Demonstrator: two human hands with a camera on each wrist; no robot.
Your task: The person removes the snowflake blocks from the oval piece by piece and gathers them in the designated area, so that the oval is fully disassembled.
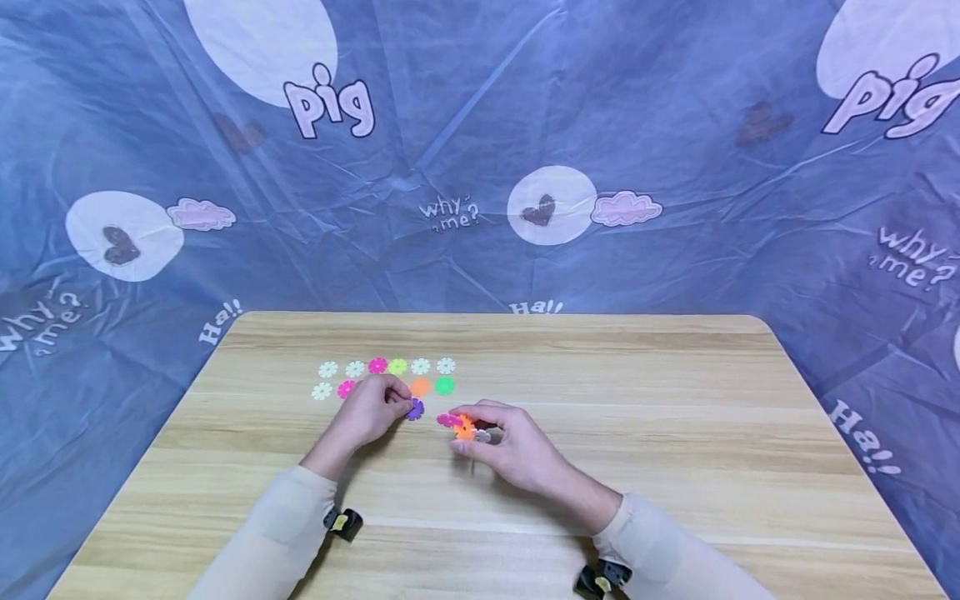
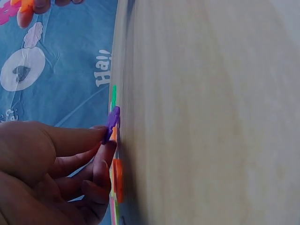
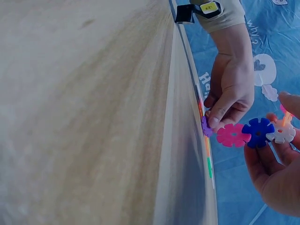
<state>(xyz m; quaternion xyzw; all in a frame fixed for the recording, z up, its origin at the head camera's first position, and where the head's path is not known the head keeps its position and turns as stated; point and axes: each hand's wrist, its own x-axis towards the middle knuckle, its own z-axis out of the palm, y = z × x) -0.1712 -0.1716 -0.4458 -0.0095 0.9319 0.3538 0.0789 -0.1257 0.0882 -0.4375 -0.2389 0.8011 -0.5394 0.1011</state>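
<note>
My left hand [image 1: 372, 410] pinches a purple flower-shaped interlocking disc [image 1: 416, 408] between thumb and fingertips, just over the near side of the disc rows. In the left wrist view the purple disc [image 2: 111, 123] is tilted nearly edge-on. To its right, my right hand [image 1: 517, 446] holds several joined discs above the table, including an orange disc [image 1: 464, 428] in the head view. The right wrist view shows a pink disc [image 3: 233, 135], a blue disc [image 3: 258, 132] and a white disc [image 3: 282, 133] slotted together in this group. Fingers hide part of it.
Loose flower discs lie in two rows on the wooden table [image 1: 675, 433], among them a yellow-green disc [image 1: 397, 366], an orange disc [image 1: 420, 386] and a green disc [image 1: 445, 386]. The left hand covers part of the nearer row. A blue printed cloth [image 1: 420, 275] hangs behind.
</note>
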